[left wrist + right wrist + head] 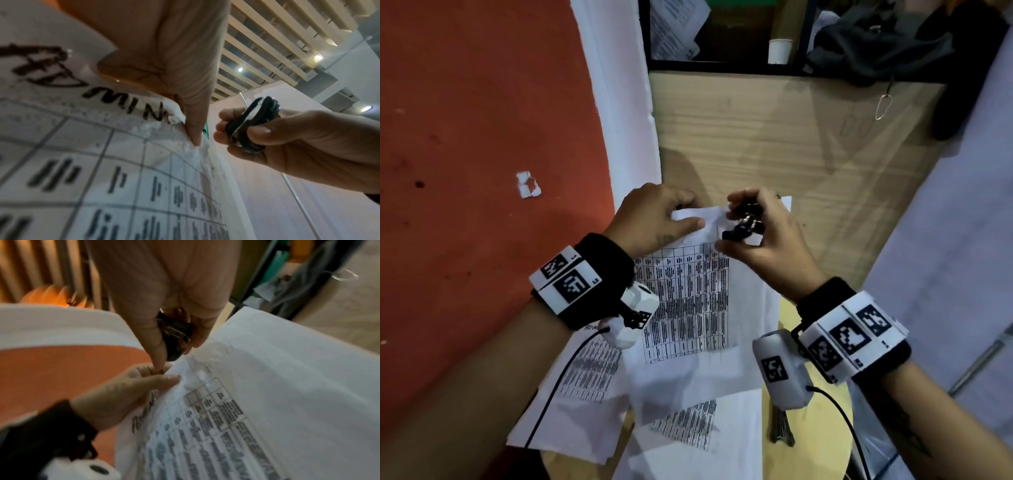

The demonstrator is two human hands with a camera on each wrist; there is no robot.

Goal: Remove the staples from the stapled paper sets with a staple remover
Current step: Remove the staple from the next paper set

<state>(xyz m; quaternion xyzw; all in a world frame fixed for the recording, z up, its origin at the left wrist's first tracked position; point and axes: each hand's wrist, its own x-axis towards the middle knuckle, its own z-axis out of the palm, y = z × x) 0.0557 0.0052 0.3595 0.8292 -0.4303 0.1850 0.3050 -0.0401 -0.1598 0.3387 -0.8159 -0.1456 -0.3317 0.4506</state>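
A stapled paper set [688, 301] printed with a table lies on a round wooden table, its top edge lifted. My left hand [688, 214] pinches that top edge, thumb on the printed side, also in the left wrist view [191, 128] and the right wrist view [164, 375]. My right hand [726, 222] grips a black staple remover [744, 224] just right of the left thumb, at the sheet's top corner. The staple remover [252, 123] sits squeezed between thumb and fingers, close to the crumpled paper edge [185, 118]. The staple itself is hidden.
More printed sheets [688, 428] lie under and in front of the set. Keys [782, 431] rest on the table [825, 428] by my right wrist. A wooden panel [756, 130] stands behind, with a paper cup [779, 51] and a dark bag [893, 44]. Red floor [465, 137] lies left.
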